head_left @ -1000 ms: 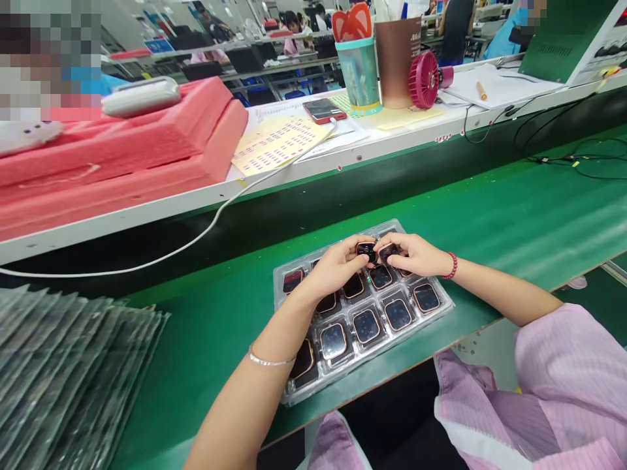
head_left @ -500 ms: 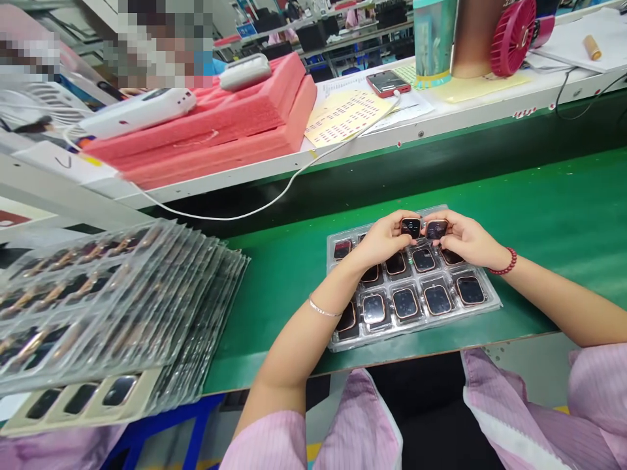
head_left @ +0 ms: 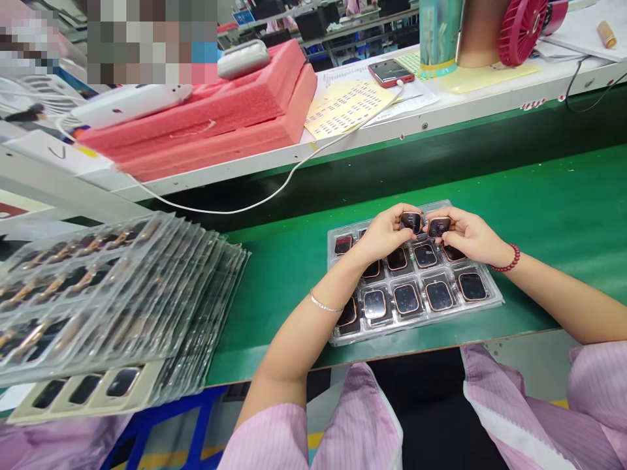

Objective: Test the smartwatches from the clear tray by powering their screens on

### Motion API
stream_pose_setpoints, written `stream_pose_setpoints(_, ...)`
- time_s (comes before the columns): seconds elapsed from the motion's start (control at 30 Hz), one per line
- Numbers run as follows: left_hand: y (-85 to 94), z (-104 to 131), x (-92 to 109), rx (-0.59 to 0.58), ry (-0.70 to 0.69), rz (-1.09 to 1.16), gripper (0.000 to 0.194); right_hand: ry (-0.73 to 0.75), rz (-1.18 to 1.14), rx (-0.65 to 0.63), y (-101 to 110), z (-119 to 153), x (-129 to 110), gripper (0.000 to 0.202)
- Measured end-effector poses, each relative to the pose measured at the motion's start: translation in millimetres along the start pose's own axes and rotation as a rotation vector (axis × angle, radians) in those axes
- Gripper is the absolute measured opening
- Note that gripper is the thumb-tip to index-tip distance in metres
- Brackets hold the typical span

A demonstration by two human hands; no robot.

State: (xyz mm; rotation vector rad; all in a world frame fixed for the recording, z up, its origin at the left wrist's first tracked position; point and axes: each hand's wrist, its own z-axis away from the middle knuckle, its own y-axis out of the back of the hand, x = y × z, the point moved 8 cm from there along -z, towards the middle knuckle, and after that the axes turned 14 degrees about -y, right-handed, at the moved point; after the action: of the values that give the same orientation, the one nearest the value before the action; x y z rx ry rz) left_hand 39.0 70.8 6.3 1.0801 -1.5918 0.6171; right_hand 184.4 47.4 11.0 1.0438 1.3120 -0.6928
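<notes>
My left hand [head_left: 389,230] pinches a square smartwatch case [head_left: 411,222] with a dark screen and a copper-coloured rim. A similar watch case [head_left: 439,226] is held between the fingers of my right hand [head_left: 467,234]. Both are raised side by side over the back row of a clear plastic tray [head_left: 416,326]. Rows of the same watch cases sit in its pockets, among them one with a bright reflecting screen [head_left: 375,305]. My hands and left forearm cover part of the back rows.
At the left rises a tall stack of loaded clear trays [head_left: 196,307]. Behind the green bench [head_left: 553,228], a white shelf [head_left: 353,147] carries pink foam blocks [head_left: 215,130], a phone [head_left: 390,73] and a red fan [head_left: 523,31]. A white cable [head_left: 289,177] droops from the shelf's edge.
The view has shifted slightly. Both watch cases stay in my hands over the tray, and their screens are tilted a little differently.
</notes>
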Motion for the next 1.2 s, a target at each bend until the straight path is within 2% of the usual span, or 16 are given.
stream_pose_setpoints(0.1, 0.7, -0.2, 0.9, -0.009, -0.006, -0.029, 0.040, 0.007, 0.005, 0.007, 0.4, 0.2, -0.5, 0.038)
stream_pose_setpoints(0.3, 0.4, 1.5, 6.3, -0.037, 0.003, -0.076, 0.029, -0.059, -0.029, -0.013, -0.3, 0.2, 5.2, 0.021)
stream_pose_setpoints(0.47, -1.5, 1.6, 7.4, -0.038, 0.007, -0.073, 0.037, -0.017, -0.006, -0.005, -0.6, 1.2, -0.7, 0.029)
stream_pose_setpoints(0.73, 0.5, 2.0, 6.7, -0.036, -0.003, -0.046, 0.028, -0.049, -0.037, -0.037, -2.6, 1.2, 3.3, 0.020)
stream_pose_setpoints(0.93, 0.1, 1.1, 4.1, 0.003, -0.009, 0.041, 0.032, -0.013, -0.019, -0.028, -1.8, 1.2, 0.5, 0.031)
stream_pose_setpoints(1.2, 1.6, 1.6, 2.6, 0.025, 0.004, 0.035, 0.034, -0.013, 0.008, -0.033, -2.6, 1.7, -0.3, 0.033)
